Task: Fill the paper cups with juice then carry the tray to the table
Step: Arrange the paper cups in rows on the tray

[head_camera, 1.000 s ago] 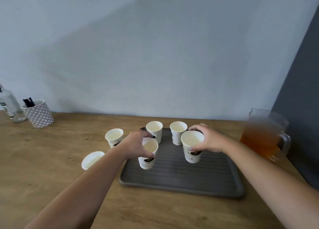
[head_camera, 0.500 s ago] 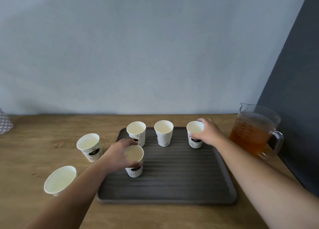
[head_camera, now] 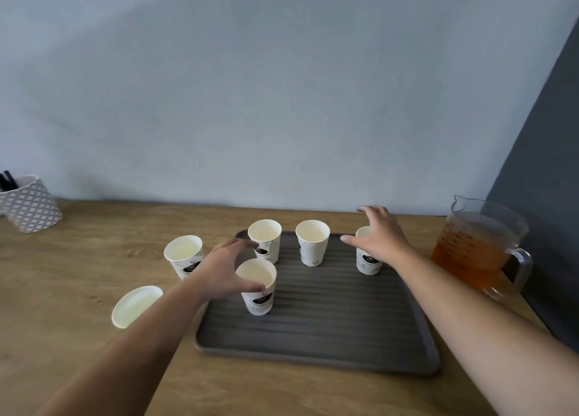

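- Pale blue-grey wall backs a wooden counter (head_camera: 78, 290); a dark panel closes the far right corner.
- On the counter lies a grey ribbed tray (head_camera: 329, 328), with four paper cups standing upright on it: a far-left cup (head_camera: 266, 243), a far-middle cup (head_camera: 312, 246), a far-right cup (head_camera: 366, 262) and a near-left cup (head_camera: 258, 287).
- Two more cups stand off the tray to its left: one cup on the counter (head_camera: 183, 254) just beside the tray's far-left corner, and a nearer cup (head_camera: 134, 304) partly hidden behind the left forearm.
- Every cup interior that shows looks pale and dry, so no juice seems to have been poured yet.
- A clear jug of amber juice (head_camera: 476, 252) waits on the counter right of the tray, untouched and quite full.
- The left hand (head_camera: 222, 271) has its fingers spread beside the near-left cup, thumb against the rim, not closed round it.
- The right hand (head_camera: 379, 237) hovers over the far-right cup, fingers apart, gripping nothing.
- Judged from this, the work is at the arranging stage: two cups left to place, then pouring, then carrying.
- Each cup bears a dark round emblem with small print, too small to read; the jug shows measuring marks, also illegible.
- A patterned pot (head_camera: 29, 204) sits at the far left.
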`<control>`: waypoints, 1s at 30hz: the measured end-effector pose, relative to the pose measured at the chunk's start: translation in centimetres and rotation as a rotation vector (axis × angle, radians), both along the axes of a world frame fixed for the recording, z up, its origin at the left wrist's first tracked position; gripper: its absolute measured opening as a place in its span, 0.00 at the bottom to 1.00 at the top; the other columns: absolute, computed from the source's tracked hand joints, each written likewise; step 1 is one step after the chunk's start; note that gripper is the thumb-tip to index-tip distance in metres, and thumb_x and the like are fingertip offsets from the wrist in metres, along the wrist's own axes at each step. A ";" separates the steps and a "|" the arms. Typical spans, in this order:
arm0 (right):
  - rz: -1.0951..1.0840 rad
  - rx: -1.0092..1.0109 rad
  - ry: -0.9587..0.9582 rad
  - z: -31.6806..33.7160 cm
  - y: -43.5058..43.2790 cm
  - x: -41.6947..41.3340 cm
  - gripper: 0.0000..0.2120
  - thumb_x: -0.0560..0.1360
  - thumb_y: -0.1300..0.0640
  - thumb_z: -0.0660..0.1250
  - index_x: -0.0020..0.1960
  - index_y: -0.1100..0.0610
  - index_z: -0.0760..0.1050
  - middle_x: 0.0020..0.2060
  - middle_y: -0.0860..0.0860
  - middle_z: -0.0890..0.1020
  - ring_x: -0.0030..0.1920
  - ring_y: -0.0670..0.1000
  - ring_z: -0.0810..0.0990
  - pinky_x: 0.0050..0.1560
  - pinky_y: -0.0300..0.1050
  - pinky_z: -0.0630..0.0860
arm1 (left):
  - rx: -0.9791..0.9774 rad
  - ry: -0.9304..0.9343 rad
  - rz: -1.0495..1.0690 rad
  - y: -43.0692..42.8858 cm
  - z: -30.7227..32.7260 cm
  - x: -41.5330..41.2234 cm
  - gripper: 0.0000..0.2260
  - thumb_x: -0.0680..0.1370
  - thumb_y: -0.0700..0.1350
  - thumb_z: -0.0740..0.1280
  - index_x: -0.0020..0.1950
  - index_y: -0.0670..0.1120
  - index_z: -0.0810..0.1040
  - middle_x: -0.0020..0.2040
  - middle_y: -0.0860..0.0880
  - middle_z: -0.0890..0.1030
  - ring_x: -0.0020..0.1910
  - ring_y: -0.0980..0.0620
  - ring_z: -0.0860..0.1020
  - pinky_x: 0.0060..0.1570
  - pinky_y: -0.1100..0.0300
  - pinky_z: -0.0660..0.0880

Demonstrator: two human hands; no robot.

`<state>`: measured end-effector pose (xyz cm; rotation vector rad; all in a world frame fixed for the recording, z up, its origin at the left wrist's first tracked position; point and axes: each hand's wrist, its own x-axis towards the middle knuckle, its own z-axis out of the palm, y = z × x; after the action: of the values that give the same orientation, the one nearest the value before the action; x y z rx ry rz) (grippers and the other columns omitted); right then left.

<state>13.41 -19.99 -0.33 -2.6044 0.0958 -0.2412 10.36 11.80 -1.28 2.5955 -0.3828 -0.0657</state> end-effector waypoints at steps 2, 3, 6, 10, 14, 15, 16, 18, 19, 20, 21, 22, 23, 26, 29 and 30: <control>0.084 0.015 -0.020 1.0 1.9 0.0 0.35 0.68 0.43 0.74 0.70 0.51 0.67 0.70 0.52 0.67 0.70 0.54 0.64 0.68 0.49 0.63 | 0.001 -0.029 0.023 1.1 1.1 -0.4 0.43 0.55 0.67 0.71 0.68 0.56 0.69 0.66 0.53 0.71 0.68 0.52 0.68 0.66 0.56 0.66; 0.129 0.025 -0.029 1.6 3.2 0.0 0.34 0.68 0.44 0.74 0.70 0.52 0.67 0.70 0.52 0.67 0.70 0.54 0.64 0.68 0.48 0.63 | -0.003 -0.045 0.036 1.8 1.7 -0.7 0.43 0.56 0.66 0.72 0.69 0.55 0.69 0.66 0.53 0.71 0.68 0.51 0.68 0.66 0.57 0.65; 0.267 0.054 -0.045 2.8 7.8 0.1 0.33 0.69 0.46 0.74 0.70 0.52 0.67 0.69 0.51 0.67 0.70 0.53 0.64 0.67 0.46 0.63 | -0.010 -0.087 0.106 4.8 3.0 -1.9 0.39 0.61 0.60 0.77 0.69 0.53 0.69 0.67 0.52 0.70 0.69 0.52 0.66 0.68 0.57 0.62; 0.422 0.051 -0.041 3.1 14.2 0.5 0.34 0.69 0.46 0.74 0.70 0.52 0.67 0.69 0.51 0.67 0.70 0.53 0.64 0.68 0.45 0.61 | -0.028 -0.116 0.220 9.5 2.6 -3.6 0.36 0.63 0.57 0.78 0.68 0.53 0.70 0.66 0.53 0.71 0.69 0.52 0.66 0.67 0.59 0.62; 0.529 0.017 -0.015 2.4 20.3 1.5 0.35 0.68 0.45 0.75 0.70 0.53 0.67 0.69 0.52 0.68 0.70 0.53 0.65 0.69 0.45 0.62 | 0.012 -0.041 0.298 13.2 1.5 -5.3 0.41 0.62 0.61 0.77 0.72 0.53 0.66 0.70 0.51 0.67 0.73 0.50 0.61 0.70 0.56 0.59; 0.549 0.014 -0.002 2.1 21.6 1.9 0.35 0.68 0.45 0.75 0.71 0.53 0.67 0.69 0.53 0.68 0.70 0.53 0.65 0.69 0.45 0.62 | 0.007 -0.005 0.296 13.9 1.1 -5.6 0.45 0.58 0.65 0.76 0.72 0.54 0.65 0.71 0.50 0.66 0.73 0.50 0.61 0.70 0.56 0.59; 0.564 0.008 0.015 1.7 23.0 2.3 0.36 0.68 0.45 0.75 0.71 0.53 0.67 0.69 0.52 0.68 0.71 0.53 0.65 0.69 0.46 0.63 | -0.005 0.025 0.287 14.4 0.6 -5.9 0.50 0.53 0.69 0.74 0.72 0.54 0.65 0.70 0.51 0.67 0.72 0.51 0.62 0.69 0.57 0.60; 0.585 -0.010 0.050 0.9 25.3 3.2 0.36 0.68 0.45 0.75 0.71 0.53 0.66 0.70 0.53 0.67 0.71 0.53 0.64 0.70 0.46 0.63 | -0.038 0.063 0.262 15.2 -0.6 -6.2 0.54 0.49 0.73 0.70 0.72 0.54 0.64 0.68 0.54 0.68 0.68 0.54 0.66 0.67 0.61 0.62; 0.591 -0.021 0.065 0.4 26.4 3.7 0.36 0.68 0.46 0.75 0.72 0.54 0.66 0.71 0.53 0.67 0.72 0.53 0.63 0.70 0.46 0.62 | -0.057 0.074 0.257 15.6 -1.2 -6.2 0.53 0.50 0.71 0.73 0.72 0.55 0.64 0.67 0.55 0.68 0.67 0.55 0.67 0.66 0.61 0.63; 0.594 -0.032 0.082 -0.1 27.4 4.2 0.37 0.68 0.46 0.75 0.72 0.54 0.65 0.71 0.53 0.66 0.72 0.53 0.63 0.70 0.45 0.61 | -0.073 0.079 0.252 15.9 -1.8 -6.2 0.51 0.53 0.68 0.76 0.72 0.55 0.63 0.66 0.56 0.69 0.65 0.57 0.68 0.64 0.62 0.64; 0.595 -0.043 0.102 -0.6 28.4 4.6 0.38 0.68 0.46 0.75 0.73 0.54 0.64 0.72 0.53 0.66 0.73 0.54 0.62 0.70 0.45 0.60 | -0.081 0.074 0.243 16.1 -2.4 -6.1 0.48 0.56 0.64 0.78 0.72 0.55 0.63 0.65 0.57 0.69 0.64 0.57 0.68 0.64 0.62 0.65; 0.594 -0.049 0.127 -1.1 29.1 5.0 0.39 0.68 0.46 0.75 0.74 0.54 0.63 0.73 0.53 0.65 0.73 0.54 0.61 0.70 0.44 0.59 | -0.085 0.060 0.233 16.2 -2.8 -6.1 0.45 0.58 0.61 0.78 0.72 0.55 0.64 0.64 0.57 0.69 0.63 0.58 0.68 0.63 0.63 0.66; 0.597 -0.054 0.155 -1.7 30.0 5.4 0.40 0.68 0.46 0.75 0.74 0.54 0.62 0.73 0.53 0.64 0.73 0.54 0.60 0.71 0.45 0.59 | -0.090 0.051 0.228 16.4 -3.3 -6.1 0.43 0.60 0.60 0.78 0.71 0.55 0.64 0.64 0.58 0.70 0.62 0.58 0.69 0.62 0.63 0.66; 0.598 -0.079 0.233 -3.1 31.9 6.2 0.45 0.66 0.45 0.76 0.76 0.55 0.60 0.74 0.53 0.62 0.74 0.55 0.60 0.71 0.46 0.60 | -0.135 0.024 0.244 16.9 -4.3 -5.8 0.39 0.62 0.59 0.77 0.70 0.55 0.67 0.63 0.60 0.71 0.60 0.59 0.70 0.59 0.65 0.66; 0.584 -0.084 0.231 -4.2 33.0 6.5 0.44 0.65 0.47 0.76 0.76 0.54 0.60 0.73 0.53 0.64 0.72 0.54 0.63 0.66 0.44 0.63 | -0.156 0.000 0.243 17.3 -4.8 -5.5 0.37 0.62 0.58 0.77 0.69 0.55 0.68 0.62 0.59 0.73 0.59 0.59 0.71 0.57 0.65 0.67; 0.576 -0.078 0.210 -4.4 33.1 6.5 0.43 0.65 0.48 0.77 0.75 0.53 0.61 0.72 0.52 0.66 0.71 0.53 0.66 0.64 0.43 0.65 | -0.160 -0.003 0.246 17.5 -4.8 -5.5 0.36 0.62 0.57 0.77 0.68 0.55 0.69 0.61 0.59 0.73 0.58 0.59 0.71 0.56 0.65 0.67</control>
<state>19.91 13.15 -4.70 -2.5969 -0.5921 0.2385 4.90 29.32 -6.09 2.4636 -0.0648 0.0526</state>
